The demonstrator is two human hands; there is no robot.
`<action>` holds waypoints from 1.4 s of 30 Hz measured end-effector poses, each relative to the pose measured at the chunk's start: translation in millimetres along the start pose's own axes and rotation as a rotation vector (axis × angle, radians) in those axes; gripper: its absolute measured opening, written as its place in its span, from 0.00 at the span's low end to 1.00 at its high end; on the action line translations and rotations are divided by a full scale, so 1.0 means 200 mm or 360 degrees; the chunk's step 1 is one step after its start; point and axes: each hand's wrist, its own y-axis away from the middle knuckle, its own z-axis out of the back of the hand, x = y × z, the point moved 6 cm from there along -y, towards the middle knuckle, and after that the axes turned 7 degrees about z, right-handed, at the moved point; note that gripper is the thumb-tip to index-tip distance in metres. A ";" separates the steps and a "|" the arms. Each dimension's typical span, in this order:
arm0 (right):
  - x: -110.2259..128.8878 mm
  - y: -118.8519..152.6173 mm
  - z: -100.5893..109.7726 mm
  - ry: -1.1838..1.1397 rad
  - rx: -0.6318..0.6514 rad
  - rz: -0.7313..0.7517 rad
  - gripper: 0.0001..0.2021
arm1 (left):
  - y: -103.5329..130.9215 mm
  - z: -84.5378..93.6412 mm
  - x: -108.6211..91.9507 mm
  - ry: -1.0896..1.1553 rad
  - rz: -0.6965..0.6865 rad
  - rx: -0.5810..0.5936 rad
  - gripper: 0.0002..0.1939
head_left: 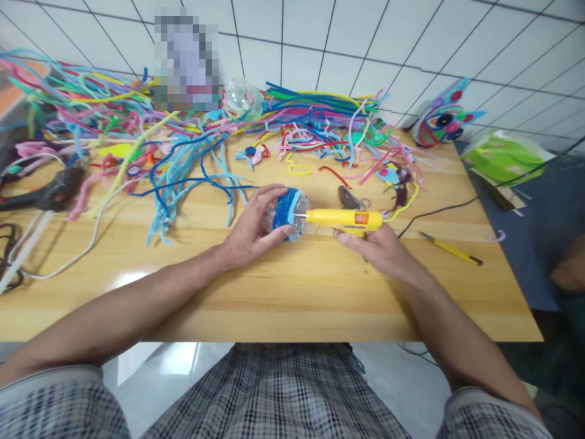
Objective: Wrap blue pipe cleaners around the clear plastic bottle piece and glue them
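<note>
My left hand [253, 228] is wrapped round a clear plastic bottle piece [270, 221] lying on its side. Dark blue and light blue fuzzy pipe cleaners [287, 206] band it. In my right hand [377, 247] is a yellow gun-shaped tool [333, 217] with a thin metal tip and an orange window. Its tip points left and meets the light blue band, as far as I can see; exact contact is unclear. Just behind the tool lies a dark-handled hand tool [350, 198], partly hidden.
Many coloured pipe cleaners [183, 164] cover the table's back and left. A black glue gun [59, 189] lies left, with a white cord. A yellow craft knife [450, 248] lies right. A clear ball [242, 99] and a colourful mask [443, 122] stand behind. A black cord [479, 194] crosses the right side.
</note>
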 end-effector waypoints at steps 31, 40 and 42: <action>0.01 0.01 -0.05 -0.0003 -0.0044 0.0169 0.13 | 0.02 0.02 0.02 0.0010 0.0034 -0.0003 0.33; 0.00 0.01 -0.05 0.0004 -0.0059 0.0144 0.11 | 0.02 0.02 0.03 0.0032 0.0047 0.0009 0.34; 0.00 0.01 -0.05 0.0010 -0.0066 0.0136 0.12 | 0.02 0.02 0.02 0.0042 0.0056 0.0006 0.34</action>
